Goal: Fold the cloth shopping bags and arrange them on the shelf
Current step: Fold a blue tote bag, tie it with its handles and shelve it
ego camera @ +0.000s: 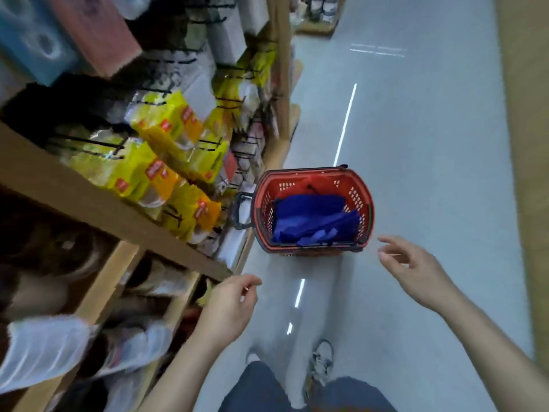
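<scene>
Trousers (258, 388) and one shoe (320, 364) are over the grey floor (430, 144). Left hand (228, 304): fingers loosely curled, holding nothing, just beside the shelf (98, 209) edge. Right hand (416, 269): fingers relaxed and spread, holding nothing, near the basket's corner. Blue bags (312, 218) lie crumpled inside the red basket (361, 185), which stands on the floor beside the shelf, ahead of both hands.

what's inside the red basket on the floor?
Blue cloth bags lie crumpled in the red basket, with a dark cord on top. Their count and anything beneath them are hidden.
</scene>
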Tool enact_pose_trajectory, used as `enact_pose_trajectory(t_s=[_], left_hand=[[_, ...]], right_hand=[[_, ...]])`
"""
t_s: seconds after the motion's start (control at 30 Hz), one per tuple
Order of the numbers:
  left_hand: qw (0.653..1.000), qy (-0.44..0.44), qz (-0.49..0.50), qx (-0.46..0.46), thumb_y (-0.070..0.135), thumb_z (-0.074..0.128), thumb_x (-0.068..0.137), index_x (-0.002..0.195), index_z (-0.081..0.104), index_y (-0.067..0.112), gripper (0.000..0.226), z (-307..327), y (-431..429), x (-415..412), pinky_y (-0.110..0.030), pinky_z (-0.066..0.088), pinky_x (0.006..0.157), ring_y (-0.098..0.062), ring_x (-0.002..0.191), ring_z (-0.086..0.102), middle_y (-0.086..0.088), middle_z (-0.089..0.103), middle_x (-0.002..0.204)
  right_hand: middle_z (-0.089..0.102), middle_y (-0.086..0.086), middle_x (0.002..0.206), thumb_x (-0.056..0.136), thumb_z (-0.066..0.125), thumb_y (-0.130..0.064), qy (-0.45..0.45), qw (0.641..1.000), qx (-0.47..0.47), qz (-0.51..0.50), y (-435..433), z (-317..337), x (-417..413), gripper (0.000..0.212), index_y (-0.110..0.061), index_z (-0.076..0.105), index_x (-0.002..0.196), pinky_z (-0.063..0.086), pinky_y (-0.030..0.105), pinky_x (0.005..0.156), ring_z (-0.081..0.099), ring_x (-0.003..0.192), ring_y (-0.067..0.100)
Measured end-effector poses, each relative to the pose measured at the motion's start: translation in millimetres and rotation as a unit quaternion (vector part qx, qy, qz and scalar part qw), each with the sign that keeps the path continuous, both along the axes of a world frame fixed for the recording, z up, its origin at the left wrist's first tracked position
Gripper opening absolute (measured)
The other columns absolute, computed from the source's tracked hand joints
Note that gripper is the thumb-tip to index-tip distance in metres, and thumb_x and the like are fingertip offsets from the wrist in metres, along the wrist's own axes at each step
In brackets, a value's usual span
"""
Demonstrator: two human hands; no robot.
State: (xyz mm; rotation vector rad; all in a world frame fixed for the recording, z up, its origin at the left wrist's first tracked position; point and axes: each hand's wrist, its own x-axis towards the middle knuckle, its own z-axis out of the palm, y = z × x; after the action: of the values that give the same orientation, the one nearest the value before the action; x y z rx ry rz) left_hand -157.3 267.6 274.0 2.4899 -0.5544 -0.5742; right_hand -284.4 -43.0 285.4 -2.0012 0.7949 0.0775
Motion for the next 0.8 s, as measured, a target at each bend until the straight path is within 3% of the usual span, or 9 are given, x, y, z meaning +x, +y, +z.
enact_pose_trajectory(t_s=[0.1,0.2,0.37,0.43,0.57,0.63,0.7,0.8], left_hand=[[0.998,0.057,0.024,-0.008,0.016,0.057,0.094,0.104,0.073,0.024,0.020,-32,-39,36,-0.020,0.048,0.078,-0.004,0.082,0.061,0.009,0.070,0.097],[0.997,0.080,0.003,0.006,0.018,0.057,0.094,0.103,0.073,0.023,0.019,-72,-82,75,-0.013,0.041,0.070,-0.005,0.082,0.061,0.010,0.071,0.097],[0.987,0.155,-0.043,0.024,0.029,0.060,0.092,0.105,0.071,0.028,0.017,-172,-156,121,-0.026,0.049,0.079,-0.009,0.094,0.063,0.013,0.070,0.102],[0.976,0.196,-0.084,0.046,0.030,0.062,0.090,0.119,0.065,0.023,0.030,-221,-186,130,-0.031,0.050,0.089,-0.017,0.107,0.061,0.003,0.068,0.116],[0.938,0.258,-0.181,0.144,0.043,0.066,0.087,0.150,0.027,0.019,0.078,-303,-232,140,-0.043,0.036,0.109,-0.027,0.134,0.042,-0.006,0.045,0.146],[0.925,0.273,-0.202,0.172,0.045,0.063,0.089,0.147,0.033,0.022,0.069,-324,-241,144,-0.043,0.036,0.107,-0.028,0.128,0.048,-0.006,0.053,0.139],[0.934,0.288,-0.168,0.126,0.039,0.061,0.092,0.133,0.054,0.024,0.044,-323,-245,151,-0.034,0.044,0.095,-0.025,0.114,0.057,-0.004,0.063,0.125],[0.960,0.246,-0.130,-0.006,0.030,0.061,0.093,0.109,0.070,0.025,0.019,-284,-244,167,-0.027,0.049,0.083,-0.006,0.091,0.062,0.007,0.072,0.099]], right_hand=[[0.067,-0.001,0.100,0.095,0.061,-0.015,0.033,0.998,0.018,-0.045,-25,-33,13,0.032,-0.026,0.061,0.124,0.043,0.014,0.070,0.063,0.086,0.007],[0.066,0.001,0.102,0.095,0.059,-0.014,0.059,0.995,0.034,-0.068,-41,-71,38,0.034,-0.024,0.059,0.128,0.047,0.027,0.077,0.064,0.085,0.015],[0.058,-0.002,0.120,0.097,0.058,-0.020,0.106,0.980,0.116,-0.122,-49,-142,94,0.042,-0.036,0.048,0.135,0.054,0.038,0.085,0.062,0.097,0.008],[0.055,-0.001,0.123,0.098,0.057,-0.017,0.111,0.966,0.168,-0.160,-51,-176,119,0.047,-0.037,0.045,0.139,0.054,0.037,0.085,0.059,0.100,0.004],[0.058,-0.014,0.117,0.098,0.050,-0.003,0.130,0.959,0.197,-0.159,-57,-248,154,0.058,-0.042,0.039,0.140,0.051,0.025,0.080,0.057,0.093,-0.010],[0.056,-0.012,0.123,0.092,0.046,0.010,0.149,0.966,0.179,-0.113,-58,-274,167,0.068,-0.033,0.037,0.144,0.047,0.010,0.079,0.056,0.098,-0.008],[0.050,-0.004,0.133,0.085,0.049,0.017,0.164,0.975,0.142,-0.055,-59,-289,178,0.073,-0.023,0.039,0.145,0.040,0.005,0.089,0.052,0.114,0.006],[0.047,0.003,0.138,0.081,0.065,0.006,0.200,0.977,0.031,0.065,-66,-300,183,0.070,-0.023,0.048,0.142,0.031,0.022,0.107,0.043,0.127,0.024]])
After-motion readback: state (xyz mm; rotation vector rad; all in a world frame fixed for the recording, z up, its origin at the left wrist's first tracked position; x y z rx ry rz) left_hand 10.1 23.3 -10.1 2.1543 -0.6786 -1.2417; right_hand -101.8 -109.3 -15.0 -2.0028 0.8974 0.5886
